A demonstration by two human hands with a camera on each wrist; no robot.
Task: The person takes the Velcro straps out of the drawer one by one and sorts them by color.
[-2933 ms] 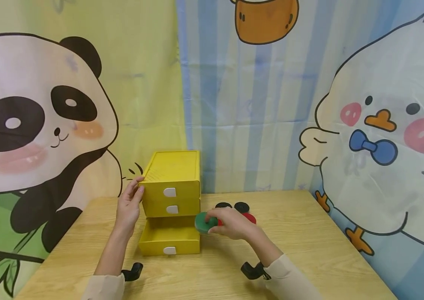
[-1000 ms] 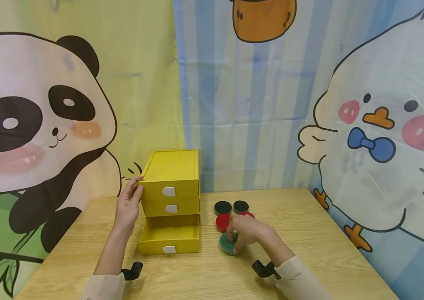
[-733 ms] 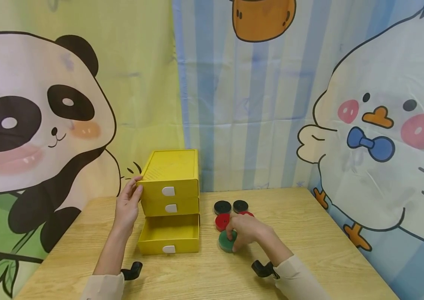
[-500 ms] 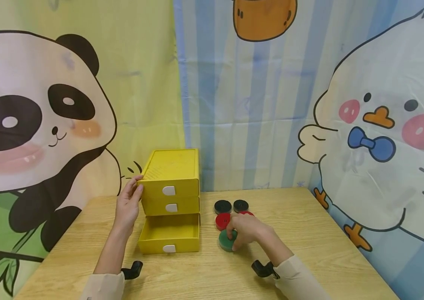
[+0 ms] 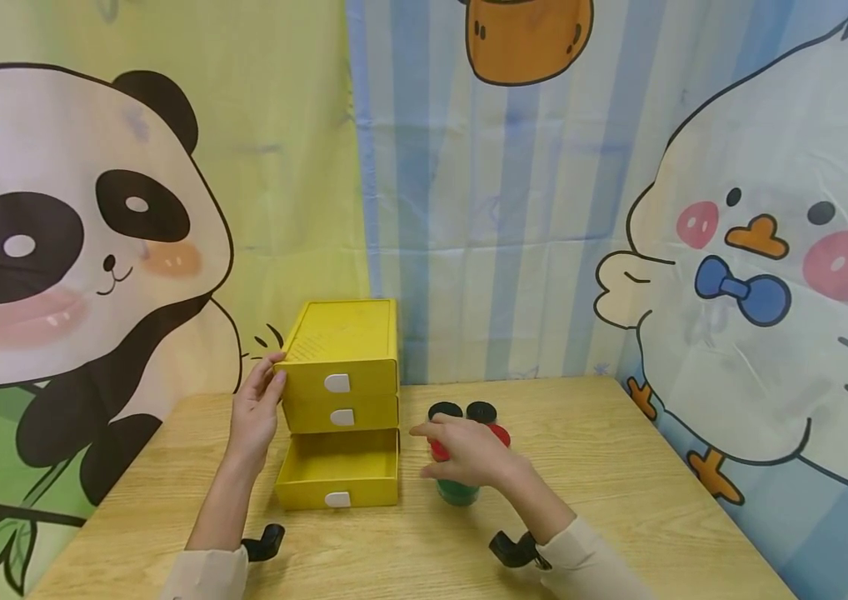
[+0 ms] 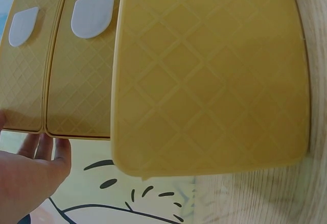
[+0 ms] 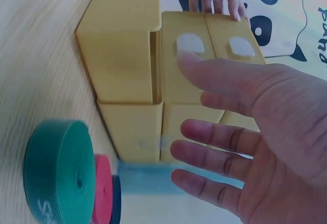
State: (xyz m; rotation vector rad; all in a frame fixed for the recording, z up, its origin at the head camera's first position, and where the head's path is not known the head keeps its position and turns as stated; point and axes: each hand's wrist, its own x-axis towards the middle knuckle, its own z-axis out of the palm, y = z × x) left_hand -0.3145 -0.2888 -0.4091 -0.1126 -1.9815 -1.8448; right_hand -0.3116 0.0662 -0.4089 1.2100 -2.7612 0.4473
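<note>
My left hand (image 5: 255,417) rests its fingers against the left side of a yellow drawer cabinet (image 5: 345,329), near its upper front corner. In the left wrist view its fingertips (image 6: 62,150) touch the cabinet's side. The bottom drawer (image 5: 337,496) is pulled out, its visible inside bare. My right hand (image 5: 469,450) hovers with fingers spread and nothing in them, above a green roll of strap (image 5: 457,493). In the right wrist view this green roll (image 7: 59,170) stands on the table, a red roll (image 7: 103,188) beyond it. Part of the green roll is hidden by the hand in the head view.
Two black rolls (image 5: 481,412) lie at the back, with red rolls (image 5: 501,433) partly covered by my right hand. The wooden table (image 5: 596,467) meets a cartoon-printed curtain (image 5: 454,208) behind. A black wrist-camera mount (image 5: 265,542) sits at each wrist.
My right hand brought the green roll from beside the open drawer to the table in front of the red ones. It has let go and moved up and left. My left hand stays.
</note>
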